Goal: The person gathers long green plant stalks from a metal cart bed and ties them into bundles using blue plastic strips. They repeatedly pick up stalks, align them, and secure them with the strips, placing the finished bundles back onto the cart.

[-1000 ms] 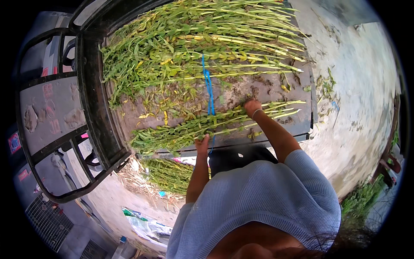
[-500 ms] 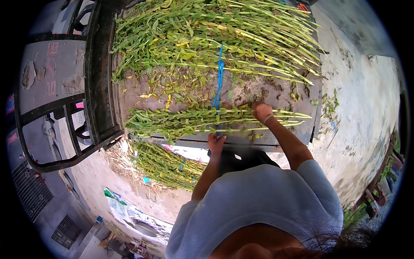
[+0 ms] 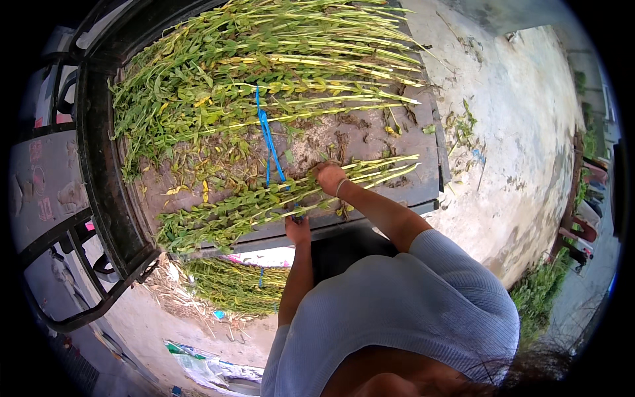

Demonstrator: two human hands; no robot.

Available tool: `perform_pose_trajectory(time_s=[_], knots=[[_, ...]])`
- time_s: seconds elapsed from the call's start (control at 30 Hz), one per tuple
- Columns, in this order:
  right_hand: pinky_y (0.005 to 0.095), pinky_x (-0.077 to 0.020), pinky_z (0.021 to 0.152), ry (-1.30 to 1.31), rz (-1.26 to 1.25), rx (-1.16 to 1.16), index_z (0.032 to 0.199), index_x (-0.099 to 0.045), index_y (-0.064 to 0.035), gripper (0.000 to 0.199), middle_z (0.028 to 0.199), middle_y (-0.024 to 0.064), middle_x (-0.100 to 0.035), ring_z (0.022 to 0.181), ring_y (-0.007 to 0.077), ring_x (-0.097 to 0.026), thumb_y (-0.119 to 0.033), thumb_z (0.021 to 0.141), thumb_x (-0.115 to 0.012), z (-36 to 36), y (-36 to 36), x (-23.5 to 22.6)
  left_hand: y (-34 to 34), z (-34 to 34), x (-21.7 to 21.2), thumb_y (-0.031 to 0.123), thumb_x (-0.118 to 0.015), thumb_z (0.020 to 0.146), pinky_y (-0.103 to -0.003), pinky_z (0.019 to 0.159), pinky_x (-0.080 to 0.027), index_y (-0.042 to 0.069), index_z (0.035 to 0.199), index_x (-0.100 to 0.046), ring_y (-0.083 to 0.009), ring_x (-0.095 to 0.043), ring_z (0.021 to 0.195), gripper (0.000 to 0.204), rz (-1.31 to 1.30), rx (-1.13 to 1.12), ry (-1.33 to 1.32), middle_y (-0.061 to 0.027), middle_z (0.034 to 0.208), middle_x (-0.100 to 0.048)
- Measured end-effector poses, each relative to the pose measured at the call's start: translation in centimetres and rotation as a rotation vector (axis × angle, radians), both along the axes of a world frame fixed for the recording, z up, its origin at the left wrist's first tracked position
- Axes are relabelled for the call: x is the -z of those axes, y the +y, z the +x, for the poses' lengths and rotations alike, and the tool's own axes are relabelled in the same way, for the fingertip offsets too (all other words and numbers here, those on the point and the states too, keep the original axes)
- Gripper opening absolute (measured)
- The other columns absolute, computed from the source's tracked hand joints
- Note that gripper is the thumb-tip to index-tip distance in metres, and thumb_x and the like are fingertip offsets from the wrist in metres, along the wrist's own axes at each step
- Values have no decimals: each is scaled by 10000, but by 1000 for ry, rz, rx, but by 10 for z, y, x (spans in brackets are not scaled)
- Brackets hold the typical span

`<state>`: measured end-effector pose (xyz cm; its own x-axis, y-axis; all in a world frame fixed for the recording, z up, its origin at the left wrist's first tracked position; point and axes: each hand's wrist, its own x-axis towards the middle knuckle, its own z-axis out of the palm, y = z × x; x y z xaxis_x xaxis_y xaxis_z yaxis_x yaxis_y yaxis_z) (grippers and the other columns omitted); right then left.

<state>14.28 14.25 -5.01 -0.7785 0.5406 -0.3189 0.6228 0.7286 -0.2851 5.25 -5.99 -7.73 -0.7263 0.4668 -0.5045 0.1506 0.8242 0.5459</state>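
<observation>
Dark metal cargo bed [image 3: 377, 135], littered with leaf scraps [image 3: 206, 192]. Broad heap of stalks [image 3: 264, 59] toward the far edge, cut ends to the right. Smaller row of stalks [image 3: 218, 215] along the near edge, leafy tops toward the near-left corner. Right hand [image 3: 329, 178] curled down onto it, left hand [image 3: 298, 228] at its near side; fingertips hidden, cannot tell what either grips. Blue tie [image 3: 266, 132] runs across to the row. Best handled evenly: stalks parallel, tie untwisted, pressure light.
</observation>
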Motion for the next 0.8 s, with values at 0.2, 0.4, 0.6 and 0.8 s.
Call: perform_pose_trajectory(time_s=[0.2,0.4,0.6,0.8], knots=[[383,-488,775,-141,-273,63,836,-638,-26,173,941,161,-591,888,316,-575,-94,711,-540,-20,7,-3,13,3,-12,121,-770,588,-416,617,-472,14,882,-535,-317,-606,702,391,-105,43,93,-138,766,-614],[492,-341,942,-18,-336,94,1224,-428,-72,612,1219,161,-424,1202,347,-352,-312,706,-648,-11,3,-15,-5,-4,14,170,-637,691,-454,617,-465,17,773,-580,-375,-582,700,182,-144,150,134,-189,714,-592],[510,-267,978,-231,-151,7,1364,-270,-165,967,1386,139,-268,1280,317,-245,-553,590,-700,9,-9,-51,-1,8,3,194,-673,684,-413,592,-465,0,748,-587,-329,-605,647,222,-146,-46,69,-168,687,-615],[484,-334,939,-245,-279,11,1299,-366,-126,817,1306,111,-351,1229,287,-313,-524,652,-669,4,14,-38,-13,2,-1,233,-642,727,-444,631,-461,1,785,-548,-372,-605,723,257,-94,-160,-161,-190,722,-616]])
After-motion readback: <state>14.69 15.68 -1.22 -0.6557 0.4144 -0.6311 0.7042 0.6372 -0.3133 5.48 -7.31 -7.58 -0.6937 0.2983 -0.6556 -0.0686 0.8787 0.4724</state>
